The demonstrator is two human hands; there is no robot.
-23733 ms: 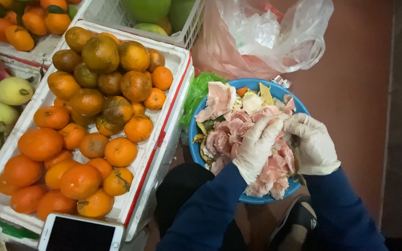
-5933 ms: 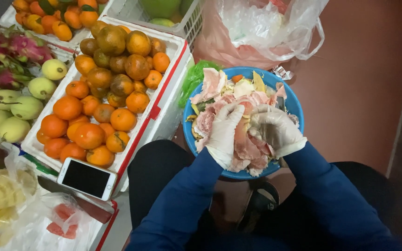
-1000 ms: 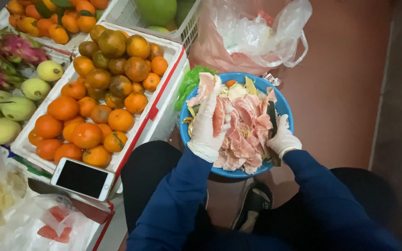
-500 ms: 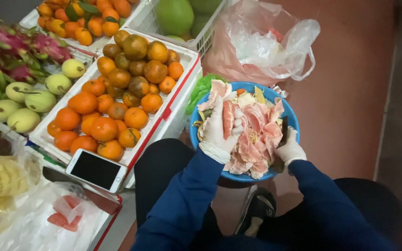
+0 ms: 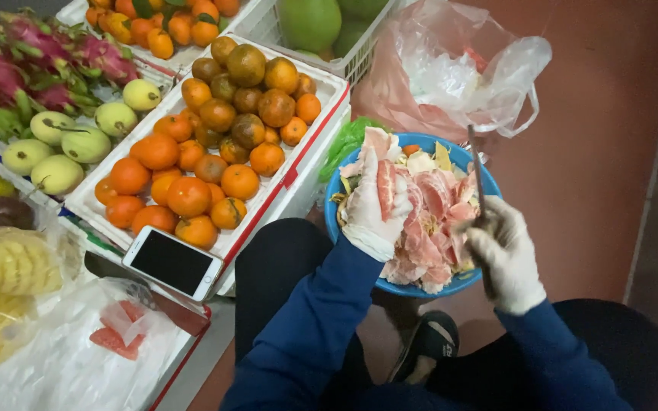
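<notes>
- Our right hand (image 5: 506,262), gloved, has its grip closed round a knife (image 5: 478,179) whose blade points up over the blue basin (image 5: 334,217); a slip could nick the other glove.
- Our left hand (image 5: 375,205), gloved, holds a pink pomelo segment (image 5: 386,189) loosely over the basin's peels (image 5: 432,228); it could drop among the scraps.
- The smartphone (image 5: 173,263) lies at the orange crate's (image 5: 298,171) edge and might slide off.
</notes>
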